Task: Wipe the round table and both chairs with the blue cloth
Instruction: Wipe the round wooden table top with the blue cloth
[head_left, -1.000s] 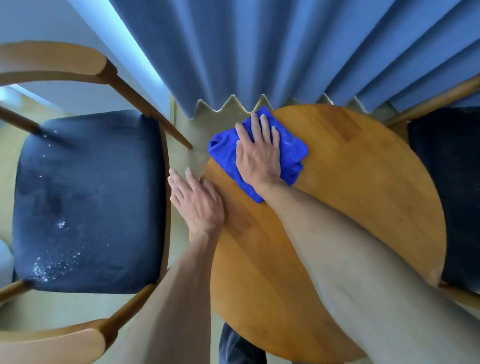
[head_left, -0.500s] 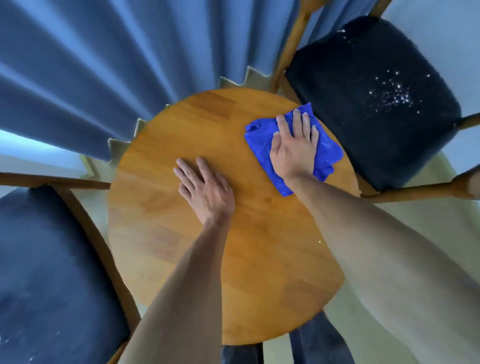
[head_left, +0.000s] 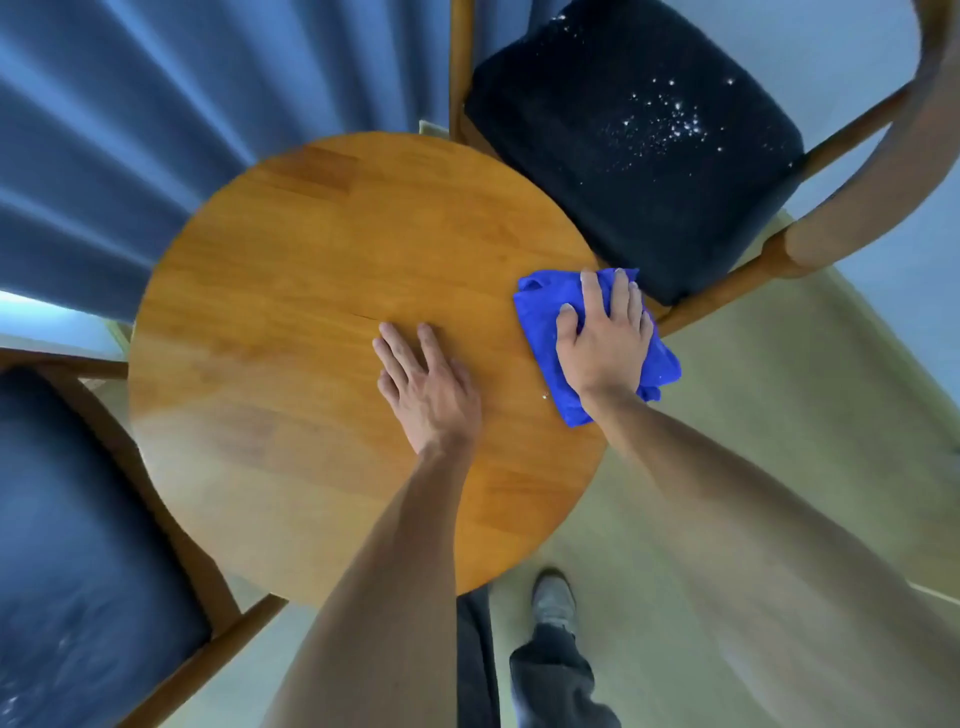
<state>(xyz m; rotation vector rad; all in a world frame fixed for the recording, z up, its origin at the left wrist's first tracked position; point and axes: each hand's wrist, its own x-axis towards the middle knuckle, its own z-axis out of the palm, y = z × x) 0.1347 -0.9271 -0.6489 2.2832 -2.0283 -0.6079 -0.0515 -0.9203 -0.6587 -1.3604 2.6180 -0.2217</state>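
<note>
The round wooden table (head_left: 311, 291) fills the middle of the view. My right hand (head_left: 605, 343) presses flat on the crumpled blue cloth (head_left: 540, 312) at the table's right edge, and part of the cloth hangs over the rim. My left hand (head_left: 426, 387) lies flat on the tabletop with fingers apart, just left of the cloth. One wooden chair with a dark seat (head_left: 639, 140) stands at the upper right, white crumbs scattered on it. The other dark-seated chair (head_left: 78, 545) is at the lower left, blurred.
Blue curtains (head_left: 156, 104) hang behind the table at the upper left. Pale floor (head_left: 779, 389) lies to the right. My trouser legs and a grey shoe (head_left: 553, 603) show below the table's near edge. A small white speck (head_left: 544, 396) lies on the table beside the cloth.
My right hand has slid the blue cloth from the table's far left side around to its right edge. My left hand shifted toward the table's middle. The view swung right.
</note>
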